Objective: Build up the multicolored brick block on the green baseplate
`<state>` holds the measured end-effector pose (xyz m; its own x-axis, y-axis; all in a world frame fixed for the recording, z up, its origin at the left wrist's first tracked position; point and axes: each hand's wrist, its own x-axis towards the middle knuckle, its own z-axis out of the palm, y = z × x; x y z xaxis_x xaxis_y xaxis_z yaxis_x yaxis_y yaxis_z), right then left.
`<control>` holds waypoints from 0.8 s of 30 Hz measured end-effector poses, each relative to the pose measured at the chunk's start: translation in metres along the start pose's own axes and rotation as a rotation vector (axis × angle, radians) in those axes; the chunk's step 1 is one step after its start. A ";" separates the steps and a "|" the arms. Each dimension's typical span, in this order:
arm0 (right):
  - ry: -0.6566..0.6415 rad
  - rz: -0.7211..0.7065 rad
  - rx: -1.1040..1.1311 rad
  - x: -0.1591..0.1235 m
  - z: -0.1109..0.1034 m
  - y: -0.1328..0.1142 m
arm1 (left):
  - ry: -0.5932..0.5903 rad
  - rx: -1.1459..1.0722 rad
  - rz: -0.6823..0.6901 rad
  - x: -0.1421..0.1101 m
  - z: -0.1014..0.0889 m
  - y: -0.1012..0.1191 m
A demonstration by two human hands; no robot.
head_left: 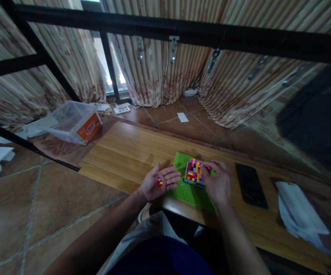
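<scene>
A block of many small coloured toy bricks (194, 170) stands on a green studded baseplate (190, 195). Palm up at the baseplate's left edge, my left hand (156, 182) is open with its fingers stretched out. A few loose red and yellow toy bricks (160, 182) lie on that palm. Over the right side of the brick block, my right hand (219, 179) is closed in a pinch, its fingertips at the top layer. A reddish-pink toy brick (208, 168) shows between thumb and finger, partly hidden.
The baseplate rests on a wooden bench (125, 143). To the right lie a black phone (251, 185) and a white plastic packet (299, 210). A clear plastic bin (68, 122) with an orange label stands at the far left. A black metal frame (165, 28) crosses ahead, before striped curtains (159, 76).
</scene>
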<state>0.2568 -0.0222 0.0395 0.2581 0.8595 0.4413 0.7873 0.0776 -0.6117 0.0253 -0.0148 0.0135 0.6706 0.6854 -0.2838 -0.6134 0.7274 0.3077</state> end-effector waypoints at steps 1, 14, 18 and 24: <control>-0.002 0.019 0.018 0.000 -0.001 0.000 | -0.003 0.000 0.001 0.000 0.000 0.000; -0.012 0.241 0.277 -0.002 0.004 0.008 | -0.003 -0.001 0.000 -0.001 0.002 0.000; -0.002 0.285 0.317 -0.002 0.010 0.012 | 0.004 -0.002 -0.002 -0.001 0.003 0.000; 0.003 0.329 0.349 -0.002 0.014 0.015 | 0.003 0.008 -0.001 0.000 0.002 0.000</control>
<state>0.2604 -0.0164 0.0204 0.4644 0.8652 0.1890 0.4285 -0.0328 -0.9029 0.0256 -0.0148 0.0154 0.6698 0.6848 -0.2871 -0.6091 0.7279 0.3149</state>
